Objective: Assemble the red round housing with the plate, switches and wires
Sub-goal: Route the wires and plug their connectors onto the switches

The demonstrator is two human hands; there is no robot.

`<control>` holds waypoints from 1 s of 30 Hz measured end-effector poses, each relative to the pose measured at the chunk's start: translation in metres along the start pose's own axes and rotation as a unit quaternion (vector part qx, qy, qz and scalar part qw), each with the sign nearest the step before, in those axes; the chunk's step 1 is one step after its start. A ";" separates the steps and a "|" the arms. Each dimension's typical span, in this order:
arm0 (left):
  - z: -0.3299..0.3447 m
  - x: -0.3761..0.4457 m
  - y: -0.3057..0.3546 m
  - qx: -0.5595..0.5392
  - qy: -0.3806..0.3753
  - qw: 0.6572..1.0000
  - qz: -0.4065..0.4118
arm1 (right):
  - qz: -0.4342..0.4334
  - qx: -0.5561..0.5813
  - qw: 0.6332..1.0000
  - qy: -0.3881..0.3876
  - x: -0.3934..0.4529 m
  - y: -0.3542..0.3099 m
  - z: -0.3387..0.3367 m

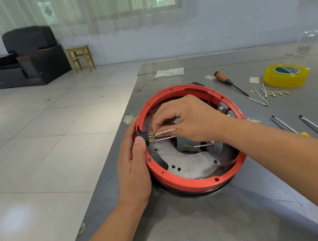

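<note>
On a grey table, the left hand [134,162] pinches a black switch [144,138] against the red round housing [197,181] rim while the right hand [187,119] pinches a white wire [165,132] at its terminals, apparently mid-wiring; next, push the connector home.

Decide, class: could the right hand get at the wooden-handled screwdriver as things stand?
Probably yes, once freed. The right hand is pinching a white wire inside the red housing; the screwdriver lies beyond the housing on bare table, uncovered.
</note>
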State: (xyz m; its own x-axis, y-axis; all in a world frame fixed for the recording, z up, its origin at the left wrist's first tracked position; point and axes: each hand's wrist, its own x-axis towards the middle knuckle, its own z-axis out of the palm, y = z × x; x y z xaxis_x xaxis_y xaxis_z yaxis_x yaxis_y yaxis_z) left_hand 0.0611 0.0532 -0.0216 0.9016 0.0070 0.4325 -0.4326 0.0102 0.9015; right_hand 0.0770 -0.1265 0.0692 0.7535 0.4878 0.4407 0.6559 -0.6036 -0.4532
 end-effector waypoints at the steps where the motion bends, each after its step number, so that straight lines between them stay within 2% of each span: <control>1: 0.000 0.000 0.000 0.003 0.000 1.000 0.000 | 0.001 -0.002 1.000 -0.001 0.000 0.000 0.001; 12: 0.002 -0.001 0.000 0.032 -0.009 0.999 -0.001 | 0.018 -0.002 1.000 -0.002 0.003 0.003 0.003; 17: 0.001 0.006 -0.002 0.028 -0.015 0.999 -0.038 | 0.010 -0.066 0.997 -0.042 0.004 0.000 -0.007; 19: 0.000 0.008 -0.004 0.025 -0.016 0.999 -0.046 | 0.024 -0.071 0.997 -0.030 0.003 0.001 -0.020; 22: -0.002 0.009 -0.006 0.027 -0.001 0.997 -0.079 | 0.092 -0.034 0.991 0.089 -0.010 0.012 -0.047; 24: -0.005 0.012 -0.006 0.009 0.012 0.995 -0.101 | 0.167 -0.056 0.973 0.148 -0.021 0.028 -0.061; 27: -0.008 0.018 -0.007 -0.013 0.032 0.993 -0.113 | 0.313 -0.024 0.945 0.090 -0.039 0.052 -0.064; 30: -0.012 0.022 -0.010 -0.034 0.041 0.990 -0.127 | 0.411 0.151 0.899 0.021 -0.058 0.064 -0.049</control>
State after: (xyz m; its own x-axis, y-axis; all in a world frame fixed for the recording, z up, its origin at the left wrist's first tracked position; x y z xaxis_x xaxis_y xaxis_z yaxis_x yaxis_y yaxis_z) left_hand 0.0849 0.0649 -0.0216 0.9794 0.0762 0.1868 -0.1933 0.0886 0.9771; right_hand 0.0733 -0.2245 0.0527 0.9908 -0.0726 -0.1145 -0.1355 -0.5469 -0.8261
